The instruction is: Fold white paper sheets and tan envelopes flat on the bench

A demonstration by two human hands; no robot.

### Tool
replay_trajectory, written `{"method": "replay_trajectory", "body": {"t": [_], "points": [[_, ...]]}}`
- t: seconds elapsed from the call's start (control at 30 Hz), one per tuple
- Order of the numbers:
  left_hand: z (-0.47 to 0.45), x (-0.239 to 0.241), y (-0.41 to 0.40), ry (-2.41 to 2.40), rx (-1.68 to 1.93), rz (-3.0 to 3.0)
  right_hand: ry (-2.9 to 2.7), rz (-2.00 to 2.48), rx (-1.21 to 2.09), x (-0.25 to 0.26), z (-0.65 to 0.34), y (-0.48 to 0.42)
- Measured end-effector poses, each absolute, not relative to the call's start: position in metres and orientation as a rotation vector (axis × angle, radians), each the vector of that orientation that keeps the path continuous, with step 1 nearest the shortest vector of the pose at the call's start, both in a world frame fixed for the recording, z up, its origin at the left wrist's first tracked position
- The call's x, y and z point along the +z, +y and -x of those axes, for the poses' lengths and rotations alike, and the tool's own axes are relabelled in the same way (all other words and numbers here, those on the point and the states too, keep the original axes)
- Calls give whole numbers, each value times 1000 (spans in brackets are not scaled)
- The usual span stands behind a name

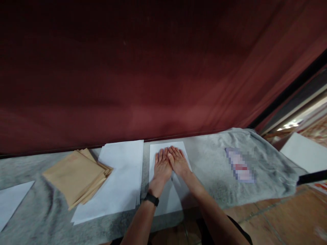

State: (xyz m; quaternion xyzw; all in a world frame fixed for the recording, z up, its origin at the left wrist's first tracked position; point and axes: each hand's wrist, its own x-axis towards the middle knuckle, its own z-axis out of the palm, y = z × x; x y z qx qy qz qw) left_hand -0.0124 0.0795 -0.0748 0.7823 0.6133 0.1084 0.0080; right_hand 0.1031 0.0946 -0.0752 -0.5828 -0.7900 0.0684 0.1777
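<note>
A white sheet of paper (167, 200) lies on the grey cloth in front of me. Both my hands press flat on its upper half, side by side with fingers pointing away from me. My left hand (162, 165), with a black band on its wrist, has its fingers stretched out. My right hand (178, 161) also lies flat, its thumb side touching the left hand. Left of this sheet is a stack of white paper (125, 173), and brown paper envelopes (75, 173) lie in a pile partly on top of it.
Grey cloth (206, 163) covers the long, narrow table. A red fabric wall (153, 85) rises along its far edge. To the right lies a pixelated, blurred item (240, 166). Another white sheet (12, 200) is at the far left. Tiled floor (281, 217) shows at the lower right.
</note>
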Motion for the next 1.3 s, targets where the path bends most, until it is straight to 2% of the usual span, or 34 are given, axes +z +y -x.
{"method": "replay_trajectory", "body": {"t": [0.57,0.9,1.07,1.3], "points": [[44,-84,96,2284,519,-2195,-2080,1816,-138,-101,-135,115],[44,-78,83,2295,648,-2176,-2014,1955,-133,-87,-172,99],[16,-76,42,2116,586,-2340,-2126,1708,11,-81,-142,55],[13,-102,-23,1842,481,-2695,-2300,1432,138,-84,-117,-17]]}}
